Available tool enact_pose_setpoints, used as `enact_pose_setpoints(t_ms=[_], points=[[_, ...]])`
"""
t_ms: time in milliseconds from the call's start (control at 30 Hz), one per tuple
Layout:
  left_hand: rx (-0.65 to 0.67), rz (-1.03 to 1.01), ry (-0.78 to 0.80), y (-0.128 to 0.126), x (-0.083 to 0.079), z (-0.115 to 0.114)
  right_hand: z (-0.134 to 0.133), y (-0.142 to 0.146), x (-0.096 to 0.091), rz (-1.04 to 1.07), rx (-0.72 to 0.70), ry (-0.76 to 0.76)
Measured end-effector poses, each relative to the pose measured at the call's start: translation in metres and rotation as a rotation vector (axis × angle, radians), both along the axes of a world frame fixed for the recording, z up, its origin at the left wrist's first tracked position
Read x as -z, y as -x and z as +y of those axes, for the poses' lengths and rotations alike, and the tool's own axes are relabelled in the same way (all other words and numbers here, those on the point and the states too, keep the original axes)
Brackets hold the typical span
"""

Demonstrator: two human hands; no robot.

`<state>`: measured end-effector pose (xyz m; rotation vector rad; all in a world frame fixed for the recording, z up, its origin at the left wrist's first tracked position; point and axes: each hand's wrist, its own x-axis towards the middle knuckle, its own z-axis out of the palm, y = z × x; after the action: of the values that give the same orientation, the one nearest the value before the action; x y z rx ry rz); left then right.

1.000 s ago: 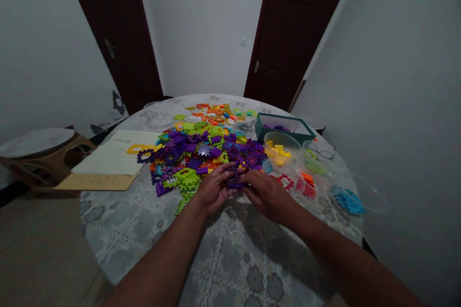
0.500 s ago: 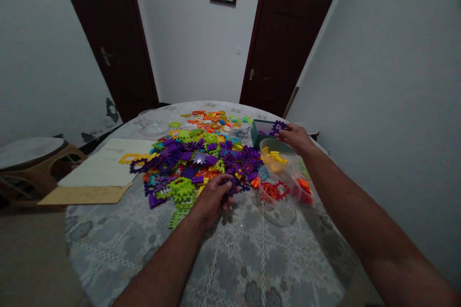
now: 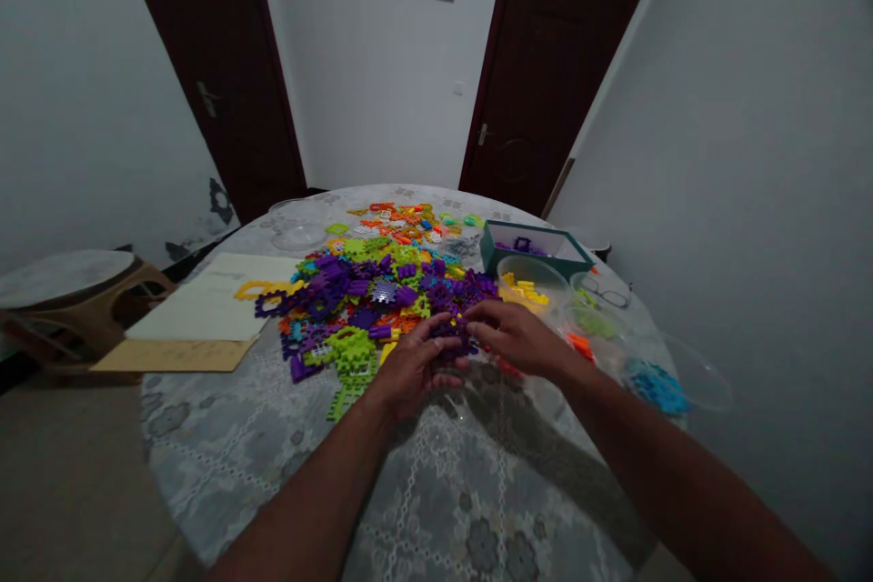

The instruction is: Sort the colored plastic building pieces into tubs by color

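Observation:
A heap of plastic interlocking building pieces (image 3: 341,282), mostly purple and lime green, lies mid-table. At its near right edge is my left hand (image 3: 413,368), palm turned inward and fingers spread, with nothing visible in its grip. Facing it, my right hand (image 3: 518,336) has its fingers bent around a purple building piece (image 3: 454,325) at the heap's edge; the piece is partly hidden among others. Behind the right hand stands a green-edged box (image 3: 528,268) with purple pieces inside. Beside it, a clear round tub (image 3: 563,280) contains yellow pieces.
More clear containers sit at right, with orange pieces (image 3: 581,346), light green pieces (image 3: 593,318) and blue pieces (image 3: 655,385). Glasses (image 3: 609,293) lie near the right edge. A paper folder (image 3: 205,309) is at left; orange pieces (image 3: 396,223) lie far back.
My right hand has come back from the box to the heap, beside my left hand. The purple piece it held is out of it. My left hand's fingers have spread.

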<state>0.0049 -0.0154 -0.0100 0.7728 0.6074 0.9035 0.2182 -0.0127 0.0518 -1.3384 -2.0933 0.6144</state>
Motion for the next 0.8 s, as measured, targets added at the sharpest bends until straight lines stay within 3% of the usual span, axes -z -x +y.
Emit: enact_pose_setpoints(t_ms=[100, 233, 433, 533, 633, 733, 800], points=[[0.0, -0.002, -0.013, 0.0, -0.003, -0.001, -0.011, 0.016, 0.008, 0.019, 0.009, 0.007], [0.029, 0.025, -0.049, 0.0, -0.002, 0.0, -0.006, 0.019, 0.012, 0.204, 0.06, 0.168], [-0.086, 0.133, -0.086, -0.002, 0.006, 0.005, 0.0, 0.0, -0.012, 0.296, 0.045, 0.388], [-0.192, 0.131, -0.084, -0.001, 0.01, 0.008, 0.019, -0.023, -0.021, 0.354, 0.074, 0.419], [-0.284, 0.116, -0.099, 0.001, 0.014, 0.012, 0.051, -0.05, -0.026, 0.516, 0.269, 0.317], [-0.358, 0.101, -0.115, 0.003, 0.015, 0.014, 0.079, -0.073, -0.028, 0.755, 0.5, 0.075], [-0.405, 0.094, -0.128, 0.004, 0.014, 0.014, 0.083, -0.079, -0.027, 0.815, 0.571, -0.07]])
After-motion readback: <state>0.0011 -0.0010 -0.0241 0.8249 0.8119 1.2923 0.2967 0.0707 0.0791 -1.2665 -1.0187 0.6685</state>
